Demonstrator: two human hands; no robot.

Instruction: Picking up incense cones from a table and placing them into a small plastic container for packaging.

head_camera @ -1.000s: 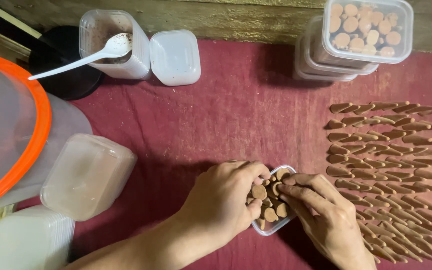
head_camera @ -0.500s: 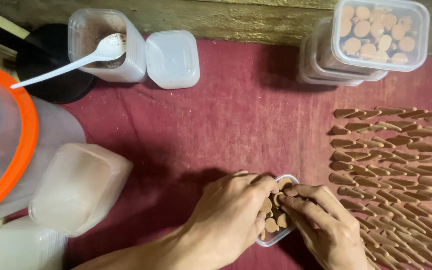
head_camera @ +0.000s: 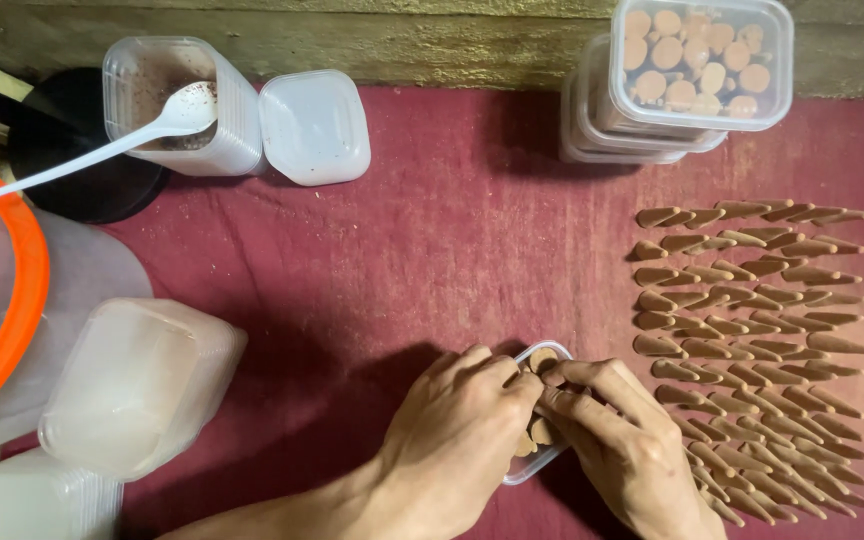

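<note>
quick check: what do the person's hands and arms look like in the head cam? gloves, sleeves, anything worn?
Both are bare. The left hand and the right hand show no gloves, and no rings or watch can be seen. The left forearm is uncovered as far as the frame edge, with no sleeve. The right wrist is cut off by the frame, so little of that arm shows. Nails are short.

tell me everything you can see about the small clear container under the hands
The small clear plastic container sits upright on the red cloth, near the bottom edge, left of the rows of brown cones. It looks thin-walled with rounded corners and no lid on. Brown cones stand packed inside, round bases up. The left hand and right hand cover most of it, fingertips meeting over its contents; only its far corner and near-left edge show.
</note>
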